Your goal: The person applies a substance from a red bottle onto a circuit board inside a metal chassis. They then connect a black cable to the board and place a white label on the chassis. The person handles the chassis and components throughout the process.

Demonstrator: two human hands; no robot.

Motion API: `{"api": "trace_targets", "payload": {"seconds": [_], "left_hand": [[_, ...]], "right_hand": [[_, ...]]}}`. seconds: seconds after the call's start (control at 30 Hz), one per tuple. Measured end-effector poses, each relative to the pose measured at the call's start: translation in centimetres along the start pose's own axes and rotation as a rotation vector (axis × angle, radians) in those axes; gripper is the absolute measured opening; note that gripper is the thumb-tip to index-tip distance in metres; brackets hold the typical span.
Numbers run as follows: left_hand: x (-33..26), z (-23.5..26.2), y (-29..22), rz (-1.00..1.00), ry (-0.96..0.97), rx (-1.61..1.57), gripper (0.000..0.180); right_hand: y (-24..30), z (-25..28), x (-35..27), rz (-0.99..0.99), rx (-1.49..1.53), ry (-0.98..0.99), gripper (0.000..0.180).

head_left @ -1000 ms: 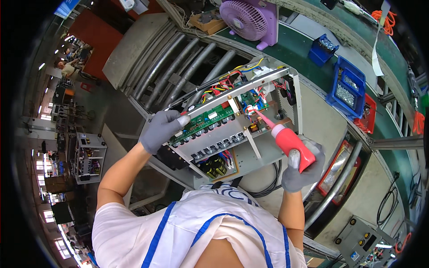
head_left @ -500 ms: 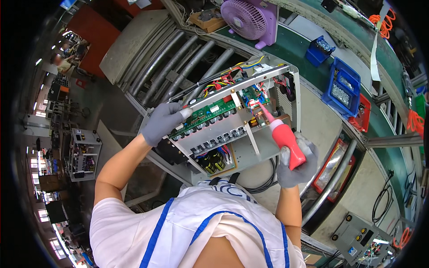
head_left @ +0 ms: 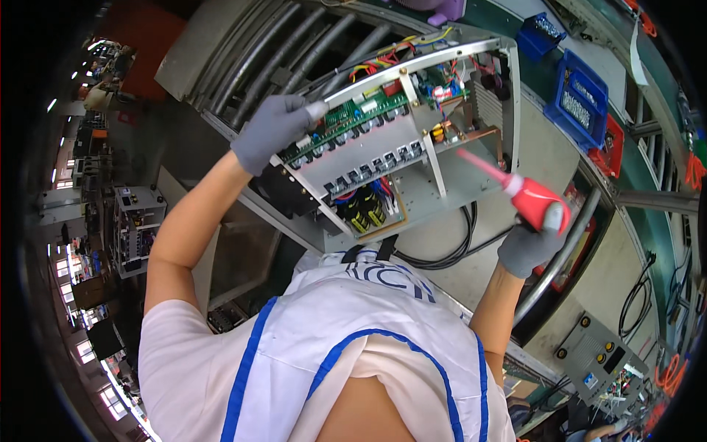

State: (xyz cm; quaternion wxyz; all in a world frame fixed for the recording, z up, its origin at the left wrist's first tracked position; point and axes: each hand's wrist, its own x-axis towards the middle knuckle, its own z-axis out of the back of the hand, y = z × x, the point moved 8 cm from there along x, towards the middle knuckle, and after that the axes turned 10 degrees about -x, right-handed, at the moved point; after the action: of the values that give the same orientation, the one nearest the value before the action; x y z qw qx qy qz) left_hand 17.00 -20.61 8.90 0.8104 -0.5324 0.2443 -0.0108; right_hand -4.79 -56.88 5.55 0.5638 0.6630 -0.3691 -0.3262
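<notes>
1. The open metal chassis (head_left: 412, 155) sits at the centre of the view, tilted, its top frame running from 9 o'clock up toward 2 o'clock. A green circuit board (head_left: 353, 118) lies along its upper part, with a row of dark components on a grey plate below it.
2. Yellow, red and blue wires (head_left: 383, 62) bunch at the chassis's 12 o'clock edge; more coloured leads and yellow parts sit at its 6 o'clock corner.
3. The left hand (head_left: 271, 131), in a grey glove, is at 9 o'clock of the chassis, fingers closed around the end of the frame by the board.
4. The right hand (head_left: 532, 243), also grey-gloved, is at 4 o'clock of the chassis, fingers wrapped tight around a red squeeze bottle (head_left: 536, 200).
5. The bottle's long pink nozzle (head_left: 482, 168) points toward 10 o'clock, its tip in the chassis's right bay, near a copper-coloured bar (head_left: 471, 136). Whether the tip touches anything cannot be told.
6. Black cables (head_left: 449, 254) loop out at 5 o'clock of the chassis.
7. Blue bins (head_left: 582, 99) stand at 2 o'clock, a red tray (head_left: 610, 147) just beside them.
8. A grey control box (head_left: 600, 353) with round knobs lies at 4 o'clock, well apart.
9. Grey ribbed rails (head_left: 272, 51) run at 11 o'clock.
</notes>
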Motion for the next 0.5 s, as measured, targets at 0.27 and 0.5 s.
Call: {"api": "trace_targets", "payload": {"seconds": [0.27, 0.5], "left_hand": [[0.0, -0.2, -0.1, 0.023, -0.003, 0.050, 0.031], [-0.7, -0.8, -0.8, -0.007, -0.047, -0.033, 0.034]], "right_hand": [[-6.6, 0.5, -6.4, 0.083, -0.494, 0.277, 0.030], [-9.1, -1.0, -7.5, 0.024, -0.489, 0.383, 0.027]]}}
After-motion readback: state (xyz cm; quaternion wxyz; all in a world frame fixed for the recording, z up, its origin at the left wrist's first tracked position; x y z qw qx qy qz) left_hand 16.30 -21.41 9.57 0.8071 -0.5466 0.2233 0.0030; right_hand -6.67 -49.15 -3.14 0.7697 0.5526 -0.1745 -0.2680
